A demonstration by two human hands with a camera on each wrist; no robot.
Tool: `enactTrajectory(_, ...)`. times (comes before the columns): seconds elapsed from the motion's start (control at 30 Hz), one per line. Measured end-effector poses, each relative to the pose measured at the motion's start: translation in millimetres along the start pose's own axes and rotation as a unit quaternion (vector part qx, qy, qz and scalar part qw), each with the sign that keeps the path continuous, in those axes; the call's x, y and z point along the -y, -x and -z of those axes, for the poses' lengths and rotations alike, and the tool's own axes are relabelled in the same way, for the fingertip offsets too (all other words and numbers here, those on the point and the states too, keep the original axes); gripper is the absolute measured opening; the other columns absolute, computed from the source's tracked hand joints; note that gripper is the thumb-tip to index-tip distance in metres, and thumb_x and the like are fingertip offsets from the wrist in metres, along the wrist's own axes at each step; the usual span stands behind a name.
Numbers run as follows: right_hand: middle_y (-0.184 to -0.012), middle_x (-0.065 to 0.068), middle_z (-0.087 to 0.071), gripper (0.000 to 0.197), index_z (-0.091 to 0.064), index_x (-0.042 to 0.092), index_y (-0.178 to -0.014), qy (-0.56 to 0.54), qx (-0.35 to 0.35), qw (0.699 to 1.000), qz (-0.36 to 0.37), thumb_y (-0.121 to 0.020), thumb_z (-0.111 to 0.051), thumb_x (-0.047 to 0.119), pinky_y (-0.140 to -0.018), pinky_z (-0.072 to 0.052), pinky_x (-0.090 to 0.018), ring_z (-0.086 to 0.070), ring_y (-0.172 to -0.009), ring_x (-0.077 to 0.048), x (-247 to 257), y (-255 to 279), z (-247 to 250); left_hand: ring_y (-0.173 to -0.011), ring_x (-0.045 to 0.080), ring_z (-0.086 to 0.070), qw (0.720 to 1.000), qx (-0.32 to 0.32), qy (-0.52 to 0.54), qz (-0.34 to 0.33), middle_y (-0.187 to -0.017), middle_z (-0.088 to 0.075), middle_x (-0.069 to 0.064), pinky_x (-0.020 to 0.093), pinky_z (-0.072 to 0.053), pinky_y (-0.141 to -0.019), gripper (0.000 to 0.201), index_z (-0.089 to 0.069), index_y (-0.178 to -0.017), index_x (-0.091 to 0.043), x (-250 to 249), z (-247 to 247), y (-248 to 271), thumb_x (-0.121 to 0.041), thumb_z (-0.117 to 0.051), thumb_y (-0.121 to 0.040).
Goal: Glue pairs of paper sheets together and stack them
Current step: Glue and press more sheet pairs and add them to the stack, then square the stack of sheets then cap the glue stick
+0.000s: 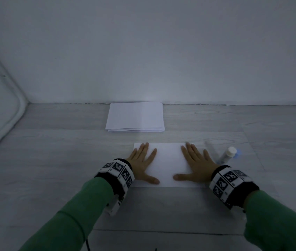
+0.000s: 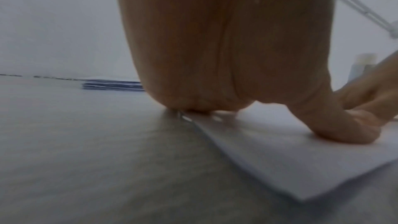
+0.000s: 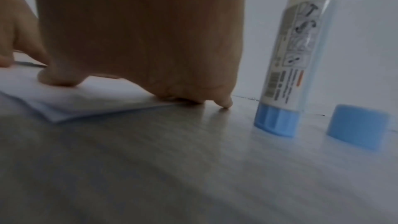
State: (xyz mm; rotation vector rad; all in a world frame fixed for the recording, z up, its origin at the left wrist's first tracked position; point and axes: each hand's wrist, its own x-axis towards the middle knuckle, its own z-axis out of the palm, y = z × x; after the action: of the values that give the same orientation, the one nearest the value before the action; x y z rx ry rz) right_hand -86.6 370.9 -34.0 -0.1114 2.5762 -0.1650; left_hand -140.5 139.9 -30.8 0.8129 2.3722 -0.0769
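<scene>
A white paper sheet (image 1: 167,163) lies flat on the grey table in front of me. My left hand (image 1: 142,163) presses flat on its left side, fingers straight and spread, thumb pointing inward. My right hand (image 1: 196,163) presses flat on the right side in the same way. In the left wrist view the left hand (image 2: 226,57) and its thumb rest on the paper sheet (image 2: 290,156). In the right wrist view the right hand (image 3: 140,40) bears on the paper sheet (image 3: 90,100). A stack of paper (image 1: 135,117) lies farther back by the wall.
An uncapped glue stick (image 1: 227,155) stands upright just right of my right hand, its blue cap (image 3: 358,125) on the table beside the glue stick (image 3: 288,67). A white wall closes the back, and a white pipe (image 1: 16,113) runs down the left side.
</scene>
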Motion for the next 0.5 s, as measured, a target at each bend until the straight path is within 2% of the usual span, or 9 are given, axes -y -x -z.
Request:
enactTrajectory(0.13, -0.149, -0.001, 0.036, 0.119, 0.030, 0.019, -0.142, -0.009, -0.009, 1.000, -0.007, -0.067, -0.035, 0.087, -0.113, 0.017, -0.044, 0.029, -0.139, -0.014, -1.4, 0.6, -3.9, -0.139, 0.031, 0.028, 0.996, -0.013, 0.062, 0.068, -0.148, 0.034, 0.019, 0.040, 0.013, -0.114, 0.112, 0.023, -0.145, -0.007, -1.4, 6.3, 7.2, -0.067, -0.048, -0.081)
enactTrajectory(0.23, -0.149, -0.001, 0.037, 0.119, 0.030, 0.019, -0.141, -0.008, -0.008, 1.000, -0.006, -0.067, -0.034, 0.087, -0.112, 0.018, -0.044, 0.029, -0.139, -0.014, -0.7, -0.2, -3.3, -0.143, 0.035, 0.012, 0.974, -0.036, 0.155, 0.159, -0.153, 0.018, 0.024, 0.041, 0.001, -0.116, 0.099, 0.007, -0.146, 0.004, 0.9, 19.9, 12.0, -0.061, -0.041, -0.089)
enactTrajectory(0.33, -0.149, -0.001, 0.036, 0.119, 0.030, 0.019, -0.142, -0.011, -0.007, 1.000, -0.007, -0.068, -0.035, 0.086, -0.111, 0.019, -0.043, 0.029, -0.139, -0.014, -0.4, 0.2, -3.1, -0.139, 0.033, -0.021, 0.935, -0.149, 0.240, 0.213, -0.150, -0.020, 0.026, 0.035, -0.019, -0.113, 0.068, -0.025, -0.143, 0.005, 2.3, 25.0, 15.0, -0.045, -0.037, -0.098)
enactTrajectory(0.4, -0.149, -0.001, 0.036, 0.119, 0.029, 0.018, -0.142, -0.013, -0.006, 1.000, -0.007, -0.069, -0.036, 0.085, -0.111, 0.019, -0.043, 0.029, -0.139, -0.014, 0.4, 0.7, -2.4, -0.129, 0.032, -0.037, 0.900, -0.211, 0.309, 0.225, -0.141, -0.037, 0.024, 0.032, -0.032, -0.104, 0.052, -0.035, -0.136, 0.005, -0.3, 24.7, 15.7, -0.030, -0.045, -0.098)
enactTrajectory(0.47, -0.150, -0.001, 0.036, 0.118, 0.029, 0.018, -0.142, -0.016, -0.004, 1.000, -0.007, -0.070, -0.037, 0.085, -0.111, 0.019, -0.043, 0.029, -0.139, -0.015, 1.0, 1.0, -1.5, -0.123, 0.031, -0.045, 0.865, -0.221, 0.385, 0.233, -0.134, -0.045, 0.023, 0.032, -0.038, -0.096, 0.047, -0.041, -0.130, 0.008, 0.1, 25.5, 16.3, -0.019, -0.054, -0.094)
enactTrajectory(0.5, -0.150, -0.001, 0.036, 0.118, 0.029, 0.018, -0.142, -0.016, -0.004, 1.000, -0.007, -0.070, -0.037, 0.085, -0.111, 0.019, -0.043, 0.029, -0.139, -0.015, 1.0, 1.1, -1.2, -0.114, 0.032, -0.051, 0.852, -0.213, 0.420, 0.231, -0.124, -0.052, 0.022, 0.033, -0.042, -0.090, 0.040, -0.049, -0.122, 0.009, 1.3, 27.1, 17.7, -0.015, -0.058, -0.091)
